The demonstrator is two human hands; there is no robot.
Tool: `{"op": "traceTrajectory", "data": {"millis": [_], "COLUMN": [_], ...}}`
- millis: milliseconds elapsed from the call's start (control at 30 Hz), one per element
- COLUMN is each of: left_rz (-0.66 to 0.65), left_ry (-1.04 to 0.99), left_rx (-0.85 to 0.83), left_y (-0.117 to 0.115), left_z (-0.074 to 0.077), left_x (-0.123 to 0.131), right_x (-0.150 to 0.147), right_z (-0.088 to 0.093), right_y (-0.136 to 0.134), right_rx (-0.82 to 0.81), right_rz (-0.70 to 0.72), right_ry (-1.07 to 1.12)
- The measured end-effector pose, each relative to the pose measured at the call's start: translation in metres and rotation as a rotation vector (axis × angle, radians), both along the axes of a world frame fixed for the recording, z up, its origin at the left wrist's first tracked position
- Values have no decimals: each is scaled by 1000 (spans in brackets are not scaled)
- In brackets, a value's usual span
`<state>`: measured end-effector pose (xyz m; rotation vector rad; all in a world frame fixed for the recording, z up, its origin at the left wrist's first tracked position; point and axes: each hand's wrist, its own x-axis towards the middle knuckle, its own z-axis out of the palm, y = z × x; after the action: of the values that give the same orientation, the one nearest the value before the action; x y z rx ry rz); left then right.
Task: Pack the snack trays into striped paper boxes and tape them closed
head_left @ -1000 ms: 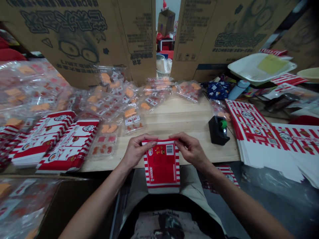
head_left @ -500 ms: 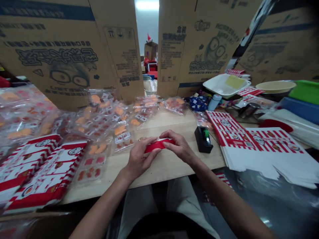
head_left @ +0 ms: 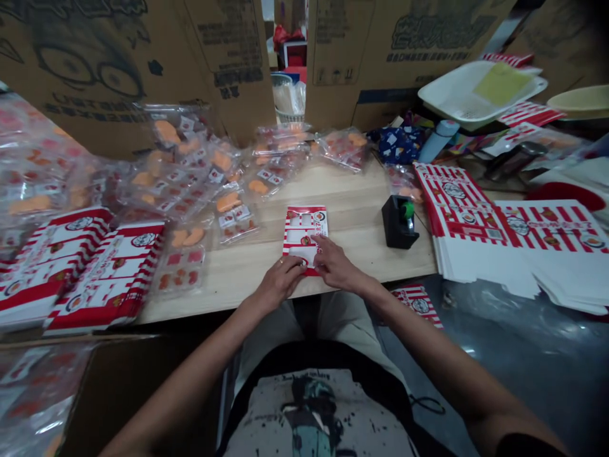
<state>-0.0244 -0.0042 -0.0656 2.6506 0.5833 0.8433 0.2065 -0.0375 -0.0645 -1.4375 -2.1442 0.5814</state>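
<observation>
A small red-and-white printed box (head_left: 295, 238) with cut-out windows lies flat near the table's front edge, between my hands. My left hand (head_left: 280, 280) is closed at its lower left corner, the fingertips bent over the edge. My right hand (head_left: 340, 263) rests on the lower right side, index finger stretched out across the printed face. The undersides of both hands are hidden. To the right stands a black tape dispenser (head_left: 399, 223) with a green core. Clear packs of orange and red pieces (head_left: 236, 214) lie to the left.
Finished-looking striped boxes (head_left: 105, 279) are stacked at left, beside a heap of clear packs (head_left: 176, 184). Flat striped cardboard sheets (head_left: 537, 247) overhang the table at right. Behind them are a white tray (head_left: 457, 95) and a blue bottle (head_left: 438, 141). Tall cardboard (head_left: 228, 76) walls the back.
The view has tilted downward. The box, earlier held up edge-on in both hands, now lies face up on the table, with my right index finger stretched over it.
</observation>
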Motion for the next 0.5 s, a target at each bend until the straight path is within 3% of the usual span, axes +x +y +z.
{"op": "traceTrajectory", "data": {"millis": [100,167,367,500], "left_rz": [-13,-23,32,32], "left_ry": [59,75,23,-9], "left_rx": [-23,-25,-49,-56], "left_y": [3,3,-1,-3], "left_z": [3,3,0,2], "left_x": [0,0,0,0], "right_x": [7,11,6,-5], "right_z": [3,4,5,-1], "right_y": [5,2,-41,-63], "right_rx": [-128,-132,124,177], "right_rz": [60,80,-14,-39], "right_ry": [29,68,49,-93]}}
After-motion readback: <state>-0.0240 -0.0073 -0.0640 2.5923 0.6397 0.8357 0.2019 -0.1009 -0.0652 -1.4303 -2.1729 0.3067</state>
